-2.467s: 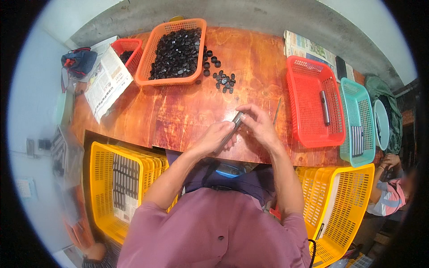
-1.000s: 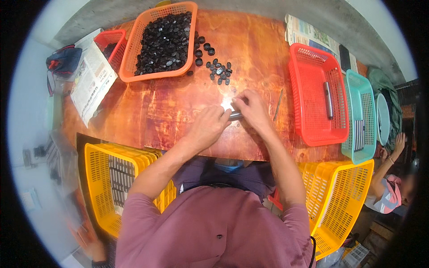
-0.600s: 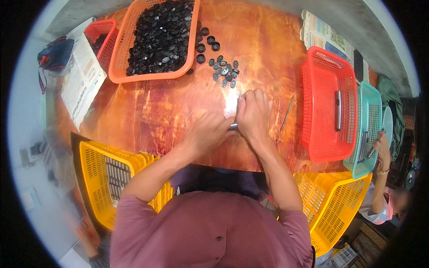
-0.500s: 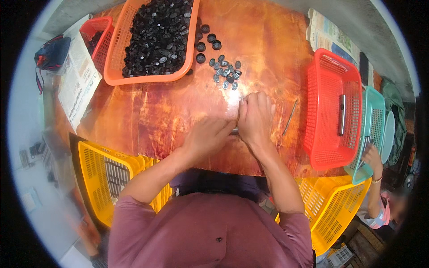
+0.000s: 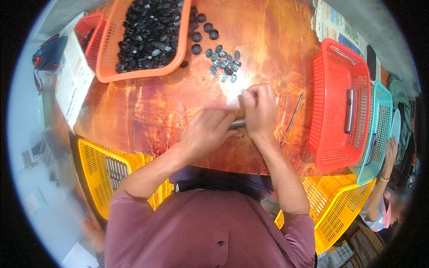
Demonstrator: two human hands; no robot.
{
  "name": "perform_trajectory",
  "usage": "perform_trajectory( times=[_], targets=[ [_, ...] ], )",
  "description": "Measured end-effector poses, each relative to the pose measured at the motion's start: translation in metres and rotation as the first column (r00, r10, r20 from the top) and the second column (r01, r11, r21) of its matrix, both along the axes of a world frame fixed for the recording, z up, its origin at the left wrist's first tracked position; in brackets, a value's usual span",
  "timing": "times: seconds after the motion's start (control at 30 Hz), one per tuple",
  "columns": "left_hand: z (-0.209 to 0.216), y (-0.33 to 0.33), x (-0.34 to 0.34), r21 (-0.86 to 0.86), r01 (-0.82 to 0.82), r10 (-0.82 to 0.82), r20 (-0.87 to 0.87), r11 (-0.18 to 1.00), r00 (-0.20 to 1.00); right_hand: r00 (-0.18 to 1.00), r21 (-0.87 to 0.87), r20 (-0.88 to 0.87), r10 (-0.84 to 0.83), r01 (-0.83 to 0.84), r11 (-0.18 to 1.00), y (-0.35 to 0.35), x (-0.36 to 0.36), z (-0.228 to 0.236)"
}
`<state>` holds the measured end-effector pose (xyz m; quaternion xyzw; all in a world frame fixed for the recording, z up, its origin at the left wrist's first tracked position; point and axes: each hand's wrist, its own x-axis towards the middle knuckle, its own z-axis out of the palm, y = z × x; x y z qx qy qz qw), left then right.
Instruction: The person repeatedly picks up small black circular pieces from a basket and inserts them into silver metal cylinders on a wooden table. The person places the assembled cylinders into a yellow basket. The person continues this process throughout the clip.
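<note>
My left hand [image 5: 208, 128] is closed around a short grey metal tube [image 5: 238, 124] low over the table. Part of the tube shows between my hands; its left end is hidden under my fingers. My right hand [image 5: 261, 109] is curled just beside the tube's right end, thumb and fingers pressed together; what it holds, if anything, I cannot make out. Beyond my hands lie several small oval grey-black caps [image 5: 223, 64] in a loose group. Right of my right hand a thin metal rod [image 5: 294, 112] rests on the table.
An orange basket [image 5: 184, 42] full of black caps stands far left, with round black pieces [image 5: 196, 48] beside it. At right, a red basket [image 5: 318, 107] holds a metal tube [image 5: 349, 111]; a teal basket [image 5: 383, 114] adjoins it. Yellow crates [image 5: 96, 183] flank me. A co-worker's hand [image 5: 391, 151] reaches in at right.
My hands have drawn slightly apart, baring more of the tube between them. The co-worker's hand has moved up and away from the teal basket's near end. The whole view has shifted a little.
</note>
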<state>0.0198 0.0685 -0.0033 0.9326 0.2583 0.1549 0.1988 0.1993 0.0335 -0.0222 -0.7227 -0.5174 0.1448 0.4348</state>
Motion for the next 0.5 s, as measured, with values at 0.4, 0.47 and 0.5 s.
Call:
perform_trajectory(
  times=[0.4, 0.47, 0.5],
  targets=[
    [0.020, -0.045, -0.008, -0.881, 0.423, 0.579, 0.461, 0.211, 0.672, 0.933, 0.137, -0.350, -0.088, 0.144, 0.980, -0.007, 0.006, 0.000],
    [0.020, -0.053, -0.013, -0.888, 0.384, 0.569, 0.457, 0.253, 0.683, 0.945, 0.120, -0.316, -0.086, 0.130, 0.984, -0.007, 0.003, 0.005],
    [0.020, -0.054, -0.017, -0.881, 0.366, 0.561, 0.474, 0.301, 0.679, 0.933, 0.097, -0.348, -0.088, 0.129, 0.987, -0.007, 0.001, 0.011]
  ],
)
